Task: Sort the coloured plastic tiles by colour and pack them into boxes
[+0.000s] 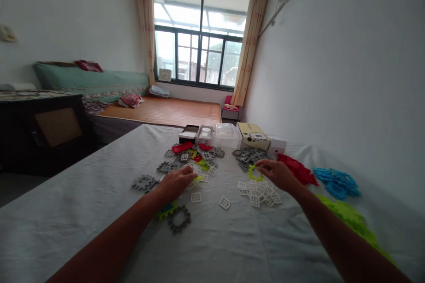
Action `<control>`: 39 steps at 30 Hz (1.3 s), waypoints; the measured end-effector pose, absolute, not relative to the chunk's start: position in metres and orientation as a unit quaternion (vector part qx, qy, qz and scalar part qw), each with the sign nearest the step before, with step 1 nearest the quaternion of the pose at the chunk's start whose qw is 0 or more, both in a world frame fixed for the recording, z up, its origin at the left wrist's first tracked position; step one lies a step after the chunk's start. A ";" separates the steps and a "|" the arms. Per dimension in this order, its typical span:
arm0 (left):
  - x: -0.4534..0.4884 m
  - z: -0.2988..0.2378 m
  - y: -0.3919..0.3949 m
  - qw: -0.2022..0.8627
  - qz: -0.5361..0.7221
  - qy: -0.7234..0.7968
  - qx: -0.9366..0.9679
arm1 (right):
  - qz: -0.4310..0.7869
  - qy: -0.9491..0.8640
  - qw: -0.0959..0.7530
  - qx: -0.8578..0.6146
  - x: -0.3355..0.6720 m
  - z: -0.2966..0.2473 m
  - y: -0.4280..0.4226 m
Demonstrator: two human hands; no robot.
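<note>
Nearest the camera, the left forearm is passing low over a grey frame piece [179,219] lying on the white cloth [83,212], so a careless drag could be sweeping it toward the near edge. A little further out, the pile of white grid pieces [260,192] is sitting right under the right wrist, and a dropped wrist would likely be scattering these light tiles. The left hand [177,182] is resting palm down with fingers curled over a small yellow-green piece [199,177]; I cannot tell whether it is gripping it or only touching it. The right hand [278,174] is pinching a lime frame piece [254,173] at its fingertips, just above the cloth beside the grey pile [248,157]; with so shallow a hold it could be slipping and falling among the greys. Beyond, the mixed heap [195,157] is crowding against the boxes [254,136], so a push forward risks nudging them.
</note>
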State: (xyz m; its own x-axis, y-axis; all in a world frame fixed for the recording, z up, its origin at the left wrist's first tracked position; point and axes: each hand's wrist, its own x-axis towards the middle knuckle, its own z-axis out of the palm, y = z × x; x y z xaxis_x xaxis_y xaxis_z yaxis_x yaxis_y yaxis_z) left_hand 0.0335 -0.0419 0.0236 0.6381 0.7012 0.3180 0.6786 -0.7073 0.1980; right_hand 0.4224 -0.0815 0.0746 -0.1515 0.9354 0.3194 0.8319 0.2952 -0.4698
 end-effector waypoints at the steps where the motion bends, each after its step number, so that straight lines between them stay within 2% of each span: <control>1: 0.034 0.024 -0.042 0.022 0.188 0.375 0.907 | 0.079 -0.738 0.277 -0.610 0.449 0.080 -0.090; 4: 0.036 0.024 -0.042 -0.003 0.193 0.363 0.912 | 0.078 -0.668 0.271 -0.689 0.530 0.090 -0.122; 9: 0.039 0.020 -0.039 -0.020 0.207 0.342 0.917 | 0.155 -0.573 0.236 -0.770 0.615 0.079 -0.180; 12: 0.040 0.019 -0.039 -0.033 0.210 0.338 0.917 | 0.078 -0.571 0.186 -0.795 0.620 0.068 -0.195; 14: 0.040 0.021 -0.042 -0.037 0.207 0.339 0.917 | -0.025 -0.576 0.183 -0.796 0.603 0.066 -0.191; 16: 0.040 0.024 -0.045 -0.041 0.199 0.346 0.916 | -0.069 -0.608 0.211 -0.762 0.569 0.067 -0.180; 21: 0.039 0.027 -0.052 -0.017 0.182 0.350 0.919 | 0.059 -0.763 0.235 -0.599 0.430 0.068 -0.144; 26: 0.037 0.030 -0.054 0.009 0.203 0.345 0.916 | 0.125 -0.842 0.159 -0.501 0.324 0.055 -0.121; 30: 0.030 0.034 -0.047 -0.037 0.247 0.406 0.879 | 0.128 -0.858 0.088 -0.490 0.297 0.043 -0.112; 33: 0.025 0.034 -0.042 -0.067 0.251 0.440 0.860 | 0.121 -0.859 0.084 -0.490 0.292 0.036 -0.112; 39: 0.024 0.032 -0.041 -0.067 0.234 0.457 0.855 | -0.001 -0.829 0.078 -0.554 0.310 0.033 -0.111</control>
